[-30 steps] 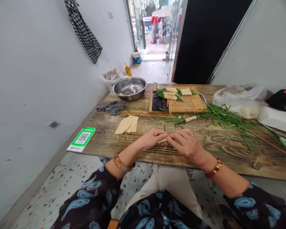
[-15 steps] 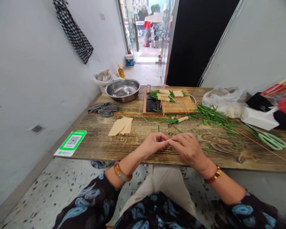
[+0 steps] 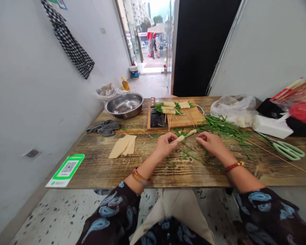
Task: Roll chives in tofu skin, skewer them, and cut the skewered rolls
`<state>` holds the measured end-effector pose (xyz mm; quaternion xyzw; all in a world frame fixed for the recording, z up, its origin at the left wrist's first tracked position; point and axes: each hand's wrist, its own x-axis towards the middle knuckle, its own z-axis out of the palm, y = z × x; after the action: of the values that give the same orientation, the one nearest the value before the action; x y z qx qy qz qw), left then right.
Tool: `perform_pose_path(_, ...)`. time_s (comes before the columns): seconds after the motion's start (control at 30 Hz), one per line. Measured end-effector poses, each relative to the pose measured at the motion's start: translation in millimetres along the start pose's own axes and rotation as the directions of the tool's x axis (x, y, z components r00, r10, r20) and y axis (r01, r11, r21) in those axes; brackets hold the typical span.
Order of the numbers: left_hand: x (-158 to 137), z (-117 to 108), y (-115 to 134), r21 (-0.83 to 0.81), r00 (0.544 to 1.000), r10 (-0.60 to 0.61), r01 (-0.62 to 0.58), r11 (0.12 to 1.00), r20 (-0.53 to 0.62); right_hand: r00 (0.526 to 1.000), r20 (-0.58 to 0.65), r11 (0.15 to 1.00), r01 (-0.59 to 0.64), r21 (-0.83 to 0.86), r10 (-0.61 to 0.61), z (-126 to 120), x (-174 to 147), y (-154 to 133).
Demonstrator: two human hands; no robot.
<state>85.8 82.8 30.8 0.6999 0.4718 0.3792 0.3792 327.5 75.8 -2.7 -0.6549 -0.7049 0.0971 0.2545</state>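
Observation:
My left hand [image 3: 165, 147] is closed around one end of a small beige tofu-skin roll [image 3: 180, 138], low over the wooden table. My right hand [image 3: 211, 144] is apart from it to the right, fingers curved and thumb separated, with nothing visible in it. Just beyond, between the hands, lies another tofu-skin roll [image 3: 191, 132] with green chives at its end. Flat beige tofu-skin sheets [image 3: 122, 145] lie left of my left hand. Loose chives [image 3: 219, 126] are spread beyond my right hand. Several skewered rolls [image 3: 169, 108] with chives rest on the cutting board [image 3: 188, 119].
A steel basin [image 3: 124, 105] and a grey cloth [image 3: 104, 128] are at the left. A knife handle [image 3: 152, 101] sticks out at the board's far edge. Green-handled scissors [image 3: 288, 149], a thin stick [image 3: 280, 156], a white box [image 3: 272, 126] and plastic bags [image 3: 234, 109] are on the right.
My hands have come apart; the right moved right and away from me. The left moved slightly forward, and a roll now shows in its fingers. The camera view has shifted.

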Motion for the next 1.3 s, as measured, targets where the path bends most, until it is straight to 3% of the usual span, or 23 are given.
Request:
perform_pose_path(0.1,14.7,6.9,-4.6,0.083,0.997,0.076,-0.075,0.994,-0.012,0.999,0.023,0.999,-0.041,-0.001,0.041,4.1,2.3,-4.7)
perform_pose_path(0.2,21.5,8.8,-11.7,0.139,0.993,0.116,-0.11,0.984,-0.036,0.998,0.026,0.988,-0.062,0.145,0.058,3.9,-7.6,-1.2)
perform_pose_path(0.43,20.1,6.2,-20.4,0.159,0.99,0.137,-0.128,0.979,-0.042,0.987,0.007,0.908,-0.15,0.392,0.16,-13.2,-63.4,-6.4)
perform_pose_path(0.63,17.7,8.0,-18.1,0.095,0.992,0.117,-0.111,0.989,-0.054,0.999,-0.038,0.91,0.003,0.414,0.014,-8.2,-88.0,-34.8)
perform_pose_path(0.8,15.8,10.7,-17.7,0.052,0.996,0.07,-0.067,0.996,-0.062,0.991,-0.032,0.895,0.128,0.427,-0.126,0.6,-90.6,-37.5)
perform_pose_path(1.03,14.0,14.4,-10.8,-0.117,1.0,0.002,0.0,0.993,0.021,0.992,-0.045,0.895,0.124,0.429,-0.116,-0.4,-91.1,-33.7)
perform_pose_path(1.3,12.8,14.1,-7.8,-0.144,1.0,-0.014,0.012,0.99,-0.01,0.989,-0.056,0.901,0.148,0.408,-0.137,1.0,-90.8,-33.0)
